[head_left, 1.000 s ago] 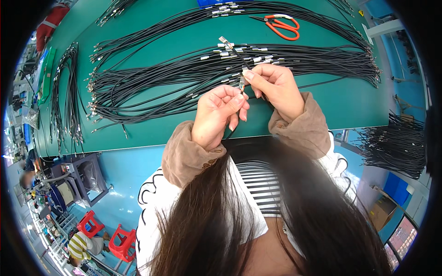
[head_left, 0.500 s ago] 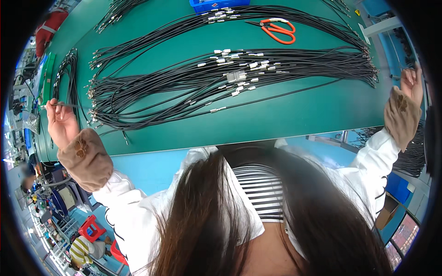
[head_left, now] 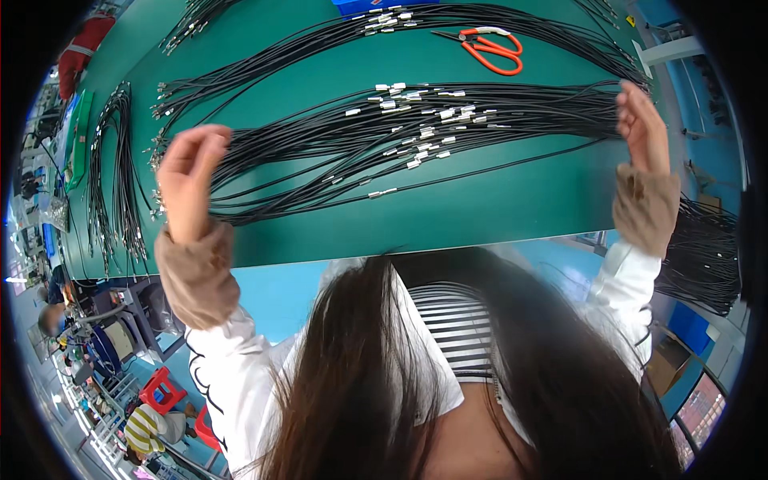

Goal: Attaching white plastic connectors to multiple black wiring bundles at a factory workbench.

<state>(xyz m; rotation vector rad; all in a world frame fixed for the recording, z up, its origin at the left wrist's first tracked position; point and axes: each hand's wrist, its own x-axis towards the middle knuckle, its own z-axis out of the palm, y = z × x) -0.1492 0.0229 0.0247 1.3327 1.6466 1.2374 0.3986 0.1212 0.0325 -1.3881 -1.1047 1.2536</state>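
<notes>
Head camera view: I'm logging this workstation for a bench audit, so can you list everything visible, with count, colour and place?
Table: one, green, across the upper half of the view.
Cable bundles: several, black with silver metal ends; long ones spread across the table middle, one more at the far left, one off the table's right edge.
Scissors: one pair, orange handles, far side of the table, right of centre.
Tray: one, blue, top edge, mostly cut off.
Stools: two, red, on the floor lower left.
Left hand: raised at the cables' left ends, grip unclear.
Right hand: raised at the cables' right ends, grip unclear.
</notes>
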